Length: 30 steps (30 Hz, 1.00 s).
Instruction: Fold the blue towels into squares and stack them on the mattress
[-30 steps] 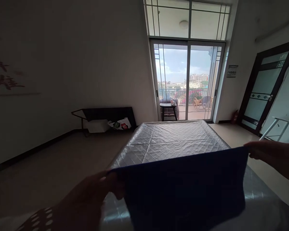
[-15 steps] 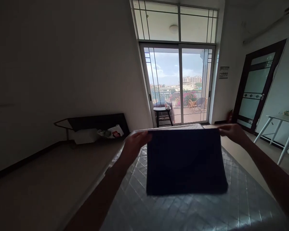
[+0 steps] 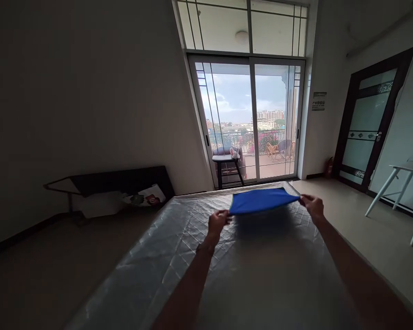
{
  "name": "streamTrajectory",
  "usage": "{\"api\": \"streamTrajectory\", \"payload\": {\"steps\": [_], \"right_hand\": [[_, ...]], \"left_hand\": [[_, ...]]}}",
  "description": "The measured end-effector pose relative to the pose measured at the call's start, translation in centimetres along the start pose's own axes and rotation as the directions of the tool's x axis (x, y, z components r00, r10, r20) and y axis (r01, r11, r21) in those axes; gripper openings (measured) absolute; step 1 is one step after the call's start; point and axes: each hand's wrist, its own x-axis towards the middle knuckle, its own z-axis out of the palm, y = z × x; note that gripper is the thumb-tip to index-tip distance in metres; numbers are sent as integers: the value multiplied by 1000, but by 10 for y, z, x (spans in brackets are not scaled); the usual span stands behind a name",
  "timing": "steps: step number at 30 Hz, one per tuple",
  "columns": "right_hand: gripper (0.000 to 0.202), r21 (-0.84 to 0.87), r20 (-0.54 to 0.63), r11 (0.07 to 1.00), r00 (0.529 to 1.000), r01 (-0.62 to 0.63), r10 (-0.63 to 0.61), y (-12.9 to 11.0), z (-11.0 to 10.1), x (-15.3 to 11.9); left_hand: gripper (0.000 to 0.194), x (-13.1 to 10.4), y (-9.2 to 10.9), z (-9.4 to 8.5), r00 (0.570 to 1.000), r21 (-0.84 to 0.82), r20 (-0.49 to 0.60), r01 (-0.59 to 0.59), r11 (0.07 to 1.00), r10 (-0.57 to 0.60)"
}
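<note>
A blue cloth point(image 3: 261, 200) is stretched between my two hands, its far side spread out toward the glass door. My left hand point(image 3: 219, 222) pinches its near left corner. At the near right corner, my right hand point(image 3: 312, 207) grips it between thumb and fingers. The cloth hangs nearly level over the far end of a bed-like surface under a shiny silver quilted cover point(image 3: 179, 247). A dark shadow falls on the cover beneath it. Whether the far edge touches the cover, I cannot tell.
Beyond the bed stands a dark stool point(image 3: 227, 167) before a sliding glass door point(image 3: 254, 119). A folded dark frame with a pale bin point(image 3: 103, 204) and a printed bag point(image 3: 151, 196) lies by the left wall. At right are a white table point(image 3: 408, 168) and a dark-framed door point(image 3: 371, 123).
The cloth has swung from hanging upright, looking nearly black, to lying almost flat in the air and bright blue. Both hands have moved forward and lower, still holding its corners.
</note>
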Motion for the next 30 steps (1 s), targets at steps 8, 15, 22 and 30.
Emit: {"api": "streamTrajectory", "payload": {"steps": [8, 15, 22, 30], "right_hand": [[19, -190, 42, 970, 985, -154, 165, 70, 21, -26], [24, -423, 66, 899, 986, -111, 153, 72, 18, -23], [21, -548, 114, 835, 984, -51, 136, 63, 18, -27], [19, -741, 116, 668, 993, 69, 25, 53, 23, -33]], "left_hand": [[13, -5, -68, 10, 992, 607, 122, -56, 793, -23], [16, 2, -71, 3, 977, 720, 207, -120, 683, -47], [16, 6, -67, -9, 946, 724, 317, -199, 660, -63], [14, -2, -54, -16, 933, 754, 346, -216, 620, -95]]}}
